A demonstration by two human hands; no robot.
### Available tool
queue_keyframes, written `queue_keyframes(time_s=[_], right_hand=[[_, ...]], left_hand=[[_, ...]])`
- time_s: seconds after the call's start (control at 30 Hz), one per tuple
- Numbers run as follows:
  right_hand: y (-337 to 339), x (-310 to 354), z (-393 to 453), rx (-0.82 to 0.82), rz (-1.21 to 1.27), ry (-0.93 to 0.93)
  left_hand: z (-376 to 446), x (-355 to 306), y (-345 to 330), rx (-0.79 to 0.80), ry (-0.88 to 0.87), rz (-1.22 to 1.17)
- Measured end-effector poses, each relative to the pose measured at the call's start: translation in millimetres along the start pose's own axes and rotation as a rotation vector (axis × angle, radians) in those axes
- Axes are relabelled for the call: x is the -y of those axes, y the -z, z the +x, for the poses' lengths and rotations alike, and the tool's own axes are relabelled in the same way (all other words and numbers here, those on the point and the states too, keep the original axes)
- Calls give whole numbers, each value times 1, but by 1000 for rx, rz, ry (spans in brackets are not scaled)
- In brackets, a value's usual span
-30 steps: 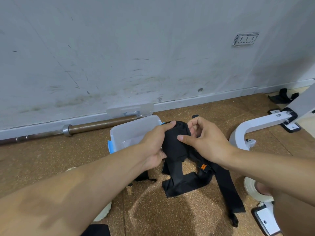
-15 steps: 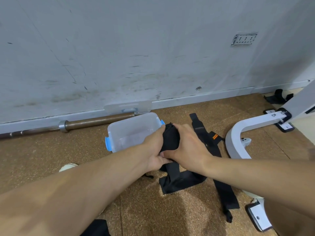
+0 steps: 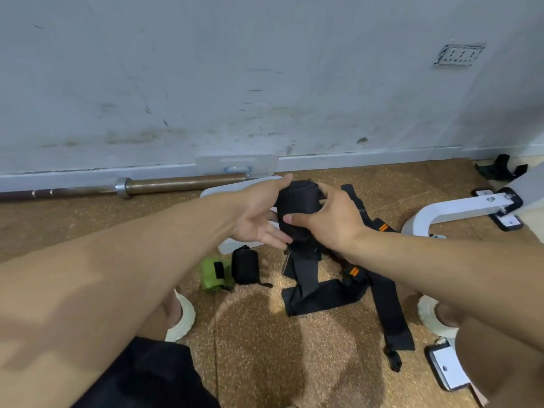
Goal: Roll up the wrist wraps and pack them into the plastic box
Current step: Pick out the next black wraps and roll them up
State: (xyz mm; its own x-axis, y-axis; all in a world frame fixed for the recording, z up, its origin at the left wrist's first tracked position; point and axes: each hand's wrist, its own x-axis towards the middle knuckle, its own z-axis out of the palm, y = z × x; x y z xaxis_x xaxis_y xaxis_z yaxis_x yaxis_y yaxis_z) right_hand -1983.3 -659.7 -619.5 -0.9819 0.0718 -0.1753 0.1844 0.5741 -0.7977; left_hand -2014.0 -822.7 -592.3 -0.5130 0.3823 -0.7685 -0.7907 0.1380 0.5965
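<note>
Over the brown cork-textured floor (image 3: 265,363), near the wall, both hands work a half-rolled black fabric wrist wrap (image 3: 297,207). Right hand (image 3: 329,222) grips the roll, thumb across its front, fingers curled behind. Left hand (image 3: 259,219) lies against the roll's left side with fingers mostly straight, not curled round it, steadying rather than clutching. Unrolled tail of this wrap hangs down to the floor and folds there (image 3: 318,295).

Translucent plastic box with white rim (image 3: 235,187) sits just behind the left hand, mostly hidden by the forearm. Two finished rolls lie beside it: a green rolled wrap (image 3: 215,273) and a black rolled wrap (image 3: 245,266), touching each other. Loose black straps with orange tags (image 3: 385,290) are spread to the right.

Handling guess: the wrap looks soft, light and limp, likely to spring loose, so pinch across the roll and keep the tail taut.

Room: the floor toward the camera is free; a steel barbell (image 3: 147,187) lies along the wall, and a white metal frame foot (image 3: 459,210) crowds the right side.
</note>
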Motion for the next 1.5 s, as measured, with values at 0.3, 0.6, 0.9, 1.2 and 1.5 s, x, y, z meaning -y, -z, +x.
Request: queue_keyframes(time_s=[0.3, 0.6, 0.9, 1.2, 1.5], right_hand=[[-45, -47, 61, 229, -264, -188], [-143, -141, 74, 256, -381, -389], [-184, -173, 84, 173, -289, -528], [-197, -184, 93, 257, -347, -515], [-195, -190, 88, 291, -297, -452]], left_hand=[[16, 3, 38, -482, -289, 859], [36, 5, 39, -353, -168, 1235], [49, 6, 45, -391, -42, 1423], [55, 12, 47, -380, 38, 1498], [57, 12, 45, -363, 36, 1544]])
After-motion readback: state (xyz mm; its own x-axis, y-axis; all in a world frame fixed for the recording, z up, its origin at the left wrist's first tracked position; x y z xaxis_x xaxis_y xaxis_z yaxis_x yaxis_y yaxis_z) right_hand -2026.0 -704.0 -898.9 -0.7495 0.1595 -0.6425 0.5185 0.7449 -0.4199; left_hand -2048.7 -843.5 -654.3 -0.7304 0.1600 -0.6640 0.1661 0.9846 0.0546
